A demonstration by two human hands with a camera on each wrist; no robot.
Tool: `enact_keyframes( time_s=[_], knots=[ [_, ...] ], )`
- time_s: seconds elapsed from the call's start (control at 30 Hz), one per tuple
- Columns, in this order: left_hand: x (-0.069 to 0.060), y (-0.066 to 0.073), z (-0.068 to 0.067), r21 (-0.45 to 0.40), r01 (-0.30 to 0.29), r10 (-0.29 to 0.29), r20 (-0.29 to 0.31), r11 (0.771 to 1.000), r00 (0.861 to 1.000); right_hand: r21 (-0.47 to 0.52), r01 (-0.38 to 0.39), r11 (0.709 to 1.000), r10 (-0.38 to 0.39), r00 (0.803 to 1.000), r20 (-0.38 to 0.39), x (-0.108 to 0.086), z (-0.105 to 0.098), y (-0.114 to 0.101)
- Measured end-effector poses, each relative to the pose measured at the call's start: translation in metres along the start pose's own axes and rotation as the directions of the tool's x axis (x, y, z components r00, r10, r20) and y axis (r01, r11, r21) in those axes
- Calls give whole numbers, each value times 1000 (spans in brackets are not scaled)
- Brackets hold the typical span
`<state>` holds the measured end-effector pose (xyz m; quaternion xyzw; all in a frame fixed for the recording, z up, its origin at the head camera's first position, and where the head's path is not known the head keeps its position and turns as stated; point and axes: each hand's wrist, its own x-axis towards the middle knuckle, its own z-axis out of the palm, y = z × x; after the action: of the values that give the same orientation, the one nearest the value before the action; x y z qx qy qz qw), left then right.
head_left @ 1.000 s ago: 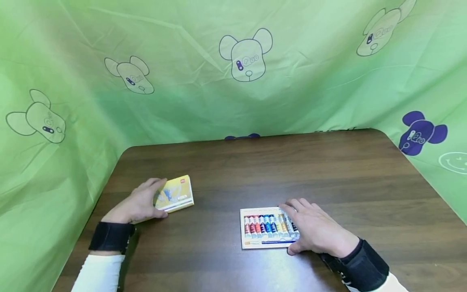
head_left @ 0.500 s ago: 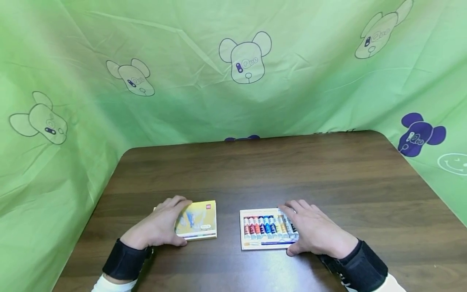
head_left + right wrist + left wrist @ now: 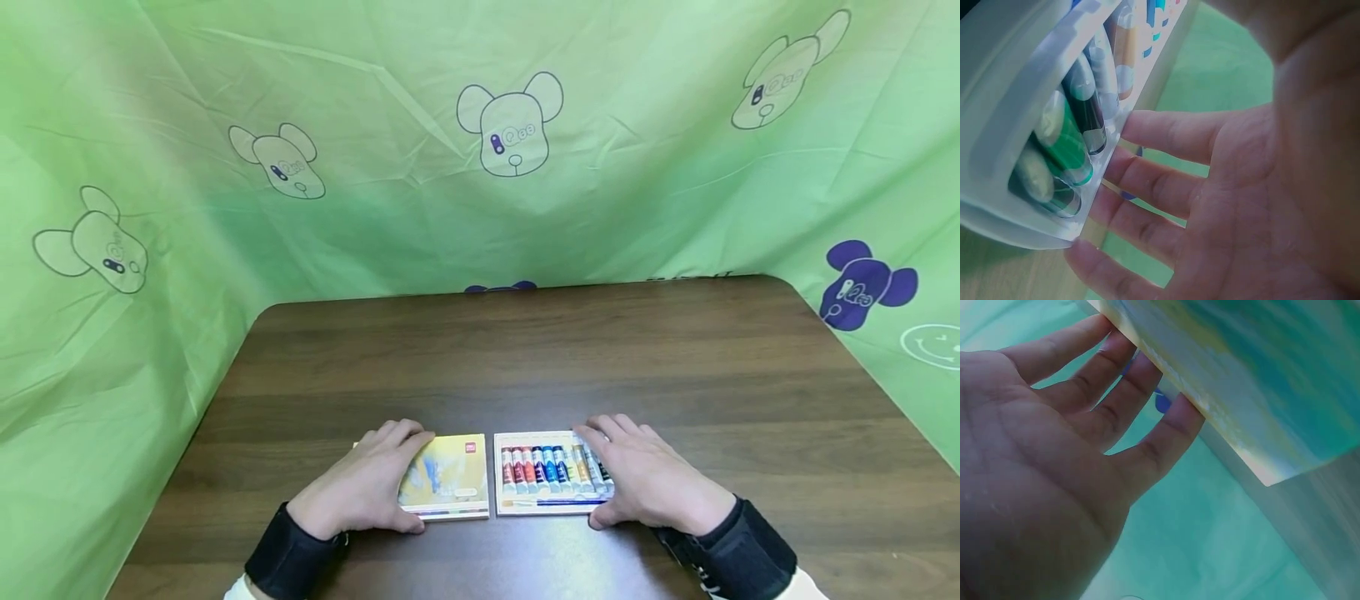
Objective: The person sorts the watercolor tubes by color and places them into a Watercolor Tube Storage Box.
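Note:
In the head view, a flat yellow box (image 3: 450, 473) with a painted picture and a small red mark lies left of a white tray (image 3: 501, 508) of paint tubes (image 3: 551, 468). A narrow gap parts the two. My left hand (image 3: 367, 483) grips the yellow box across its left part, fingers on the far edge and thumb on the near edge. With the same span my right hand (image 3: 652, 475) holds the tray's right end and hides some tubes. A thin blue-handled brush (image 3: 566, 502) lies along the tray's front. In the right wrist view, fingertips touch the tray's rim (image 3: 1079, 231).
Both things are on a dark brown wooden table (image 3: 525, 358). Behind and beside it hangs a green cloth (image 3: 390, 225) printed with bear heads. Black bands (image 3: 292, 550) circle both wrists.
My left hand has brought the yellow box right and nearer, from the table's left side to close beside the tray, and squared it up. The right hand and tray stay almost still.

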<state>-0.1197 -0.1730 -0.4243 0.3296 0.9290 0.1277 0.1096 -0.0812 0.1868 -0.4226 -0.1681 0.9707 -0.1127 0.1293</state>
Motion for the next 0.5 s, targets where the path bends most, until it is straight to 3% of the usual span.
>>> enact_keyframes(
  time_s=[0.23,0.5],
  knots=[
    [3,9,2,13,-16,16,-9,1000,1000,10,-12,1000,12,1000,5,-2,-1,0],
    [-2,12,1,20,7,-7,2,1000,1000,-35,35,999,-36,999,-21,-1,-2,0]
  ],
)
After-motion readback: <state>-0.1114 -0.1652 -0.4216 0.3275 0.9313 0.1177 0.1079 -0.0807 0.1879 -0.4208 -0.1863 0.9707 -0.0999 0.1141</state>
